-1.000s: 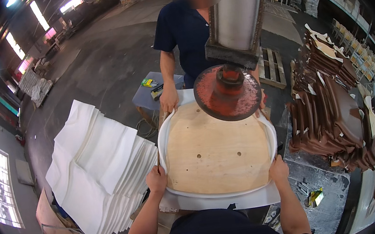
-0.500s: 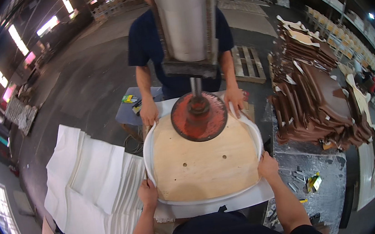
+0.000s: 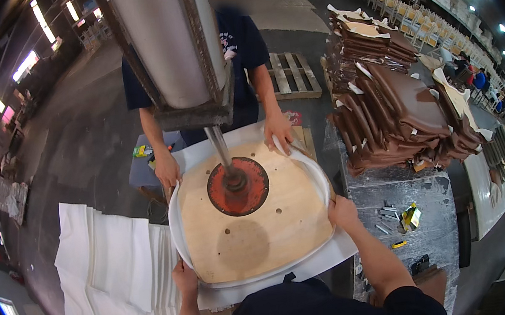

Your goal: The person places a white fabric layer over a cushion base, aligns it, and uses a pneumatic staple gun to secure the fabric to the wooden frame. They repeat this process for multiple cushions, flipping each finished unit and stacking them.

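Hands grip the plywood seat board point(image 3: 253, 219) under the red press disc point(image 3: 238, 186): left hand point(image 3: 185, 279) fingers clenched on its near-left white edge, right hand point(image 3: 343, 214) fingers clasping its right edge; small yellow-green packet point(image 3: 411, 217) right of board.

Worn on the head, looking steeply down and slightly forward onto the plywood seat panel point(image 3: 252, 213). Close in: own forearms entering from the lower edge, left hand point(image 3: 185, 279) at the panel's near-left rim, right hand point(image 3: 342, 212) at its right rim. Wide fisheye, straight edges bowed toward the rim, dark corners around the circle. Beyond the panel, a co-worker facing the lens. Above the panel, the press column point(image 3: 170, 43) looming large. Right of the panel, stacked brown covers point(image 3: 395, 112); left of it, white sheets point(image 3: 110, 265).
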Demonstrator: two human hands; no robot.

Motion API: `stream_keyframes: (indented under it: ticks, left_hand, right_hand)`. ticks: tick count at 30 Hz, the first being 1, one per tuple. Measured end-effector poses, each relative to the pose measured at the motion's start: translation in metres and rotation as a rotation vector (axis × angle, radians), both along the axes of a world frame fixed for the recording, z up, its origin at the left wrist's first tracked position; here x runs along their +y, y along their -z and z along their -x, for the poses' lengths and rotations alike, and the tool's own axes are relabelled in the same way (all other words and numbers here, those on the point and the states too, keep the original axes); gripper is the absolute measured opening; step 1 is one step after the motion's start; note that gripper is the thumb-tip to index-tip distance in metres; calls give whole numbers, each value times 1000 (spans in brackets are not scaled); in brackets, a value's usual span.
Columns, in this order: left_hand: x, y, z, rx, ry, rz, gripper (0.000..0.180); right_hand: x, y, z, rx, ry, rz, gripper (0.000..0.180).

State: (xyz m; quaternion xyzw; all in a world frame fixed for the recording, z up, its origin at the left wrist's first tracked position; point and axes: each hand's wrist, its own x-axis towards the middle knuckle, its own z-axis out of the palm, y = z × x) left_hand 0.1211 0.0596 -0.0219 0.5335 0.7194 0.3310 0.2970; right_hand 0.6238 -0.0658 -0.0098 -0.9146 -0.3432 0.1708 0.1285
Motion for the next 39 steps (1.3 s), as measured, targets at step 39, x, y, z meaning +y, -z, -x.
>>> stream_keyframes:
  ticks: [39]
  left_hand:
    - [4, -9, 33, 162, 208, 146, 39]
  right_hand:
    - [-11, 4, -8, 139, -124, -156, 43]
